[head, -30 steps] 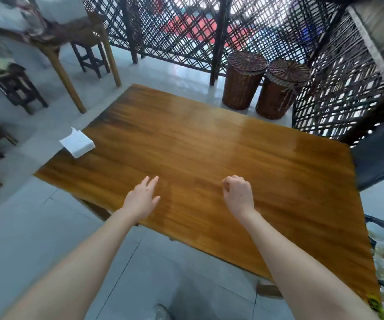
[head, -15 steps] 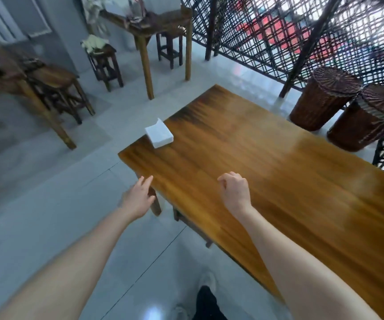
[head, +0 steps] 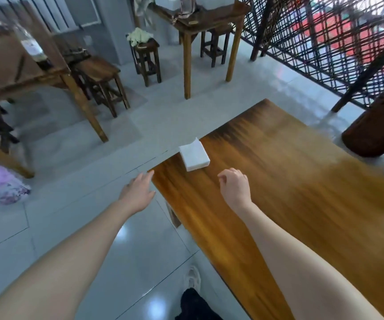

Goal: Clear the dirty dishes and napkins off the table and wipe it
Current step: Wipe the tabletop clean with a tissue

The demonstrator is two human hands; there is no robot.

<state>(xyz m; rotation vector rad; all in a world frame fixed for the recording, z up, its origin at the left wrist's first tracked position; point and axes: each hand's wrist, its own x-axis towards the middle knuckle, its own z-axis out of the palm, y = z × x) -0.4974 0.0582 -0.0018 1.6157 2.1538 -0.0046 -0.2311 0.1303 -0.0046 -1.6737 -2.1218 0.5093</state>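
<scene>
One stack of napkins (head: pixel 194 157) at the table (head: pixel 290 192) corner. Two hands: left hand (head: pixel 138 192) straight-fingered just off the edge, right hand (head: pixel 235 187) curled, empty, over the wood. Two baskets (head: pixel 375 125) beyond, contents unseen.

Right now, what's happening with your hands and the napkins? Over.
Left hand open, right hand curled, both empty. Napkins on table corner, untouched. Nothing between.

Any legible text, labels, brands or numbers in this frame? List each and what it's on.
None can be read.
Clear bottle with white label: print too blurred.
Red panel behind dark lattice screen: blurred, no letters to make out.
White folded paper napkin stack: no print visible.
</scene>
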